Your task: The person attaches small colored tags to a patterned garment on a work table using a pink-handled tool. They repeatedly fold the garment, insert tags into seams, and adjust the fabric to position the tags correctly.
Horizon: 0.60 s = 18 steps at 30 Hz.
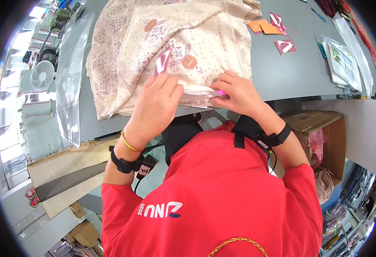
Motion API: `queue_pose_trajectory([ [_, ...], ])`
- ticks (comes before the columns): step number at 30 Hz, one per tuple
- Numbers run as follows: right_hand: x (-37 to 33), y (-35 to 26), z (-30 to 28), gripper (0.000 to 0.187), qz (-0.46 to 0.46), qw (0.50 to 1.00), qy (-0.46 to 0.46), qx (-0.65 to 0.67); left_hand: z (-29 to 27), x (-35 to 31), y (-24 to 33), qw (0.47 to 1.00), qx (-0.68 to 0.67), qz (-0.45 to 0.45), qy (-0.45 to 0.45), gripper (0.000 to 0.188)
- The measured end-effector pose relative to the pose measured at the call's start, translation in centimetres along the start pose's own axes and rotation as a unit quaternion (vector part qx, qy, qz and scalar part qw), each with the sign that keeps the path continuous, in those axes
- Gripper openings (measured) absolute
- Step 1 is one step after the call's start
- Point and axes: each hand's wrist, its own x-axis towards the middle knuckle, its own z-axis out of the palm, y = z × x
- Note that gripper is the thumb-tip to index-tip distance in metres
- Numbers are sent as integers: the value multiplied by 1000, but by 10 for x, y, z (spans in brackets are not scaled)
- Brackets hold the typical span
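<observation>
A folded cream cloth [222, 47] with small floral print and rust-coloured round patches lies near the table's front edge. My left hand [157, 100] is closed over its front part, with a maroon-and-white hang tag [163, 62] sticking out past the fingertips. My right hand [239, 95] is bent at the cloth's front edge, thumb and fingers drawn together. A small bright pink piece [221, 92] shows between them; its kind is unclear. Under the fingers, a whitish hem edge [196, 98] runs between both hands.
Orange tags [271, 28] and more maroon hang tags [285, 46] lie right of the cloth on the grey table [290, 77]. Clear plastic [71, 85] hangs over the left edge. Teal snips [320, 47] and bagged papers [344, 64] are at right. A cardboard box [335, 141] stands below.
</observation>
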Motion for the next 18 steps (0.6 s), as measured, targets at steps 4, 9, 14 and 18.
queue_pose_trajectory([
  [4,-5,0,8,17,-41,996,82,-8,5,25,-16,996,-31,78,-43,16],
  [9,-8,-9,-1,22,-50,994,101,-15,24,42,-14,986,-108,111,53,25],
  [14,6,-21,-20,21,-62,992,113,10,44,34,-3,986,-159,53,20,29],
  [18,14,-15,-33,19,-7,969,213,125,40,35,-63,923,-373,-26,94,22],
])
